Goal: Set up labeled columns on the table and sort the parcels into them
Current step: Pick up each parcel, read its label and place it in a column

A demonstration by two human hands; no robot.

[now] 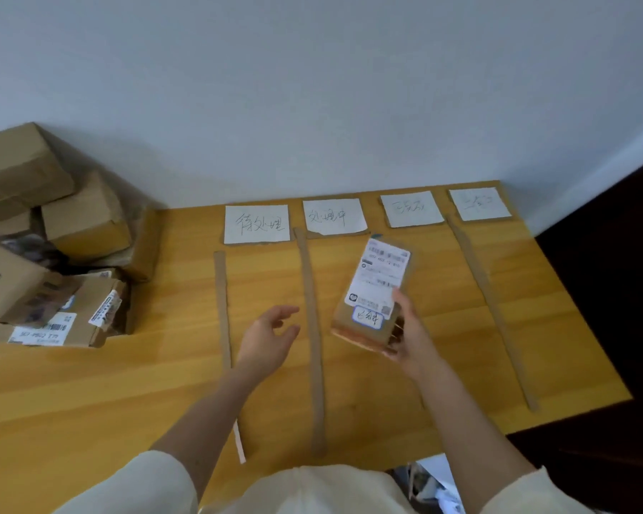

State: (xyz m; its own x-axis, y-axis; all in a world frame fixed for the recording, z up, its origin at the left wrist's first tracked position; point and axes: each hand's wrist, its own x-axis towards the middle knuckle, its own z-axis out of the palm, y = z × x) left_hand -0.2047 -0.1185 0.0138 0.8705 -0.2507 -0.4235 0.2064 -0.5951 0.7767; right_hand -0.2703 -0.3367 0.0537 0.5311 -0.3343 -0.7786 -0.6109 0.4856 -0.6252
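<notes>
Cream sleeves [156, 484] fill the near edge of the table [90, 395]. Right hand [411, 339] grips a small parcel [374, 302] by its near end, lifted over the gap between the second and third label cards (long axis running toward the far edge). Left hand [270, 337] hangs open and empty, just across the middle cardboard strip [312, 339]. I'd guess the parcel goes down right there; the right hand already has it.
</notes>
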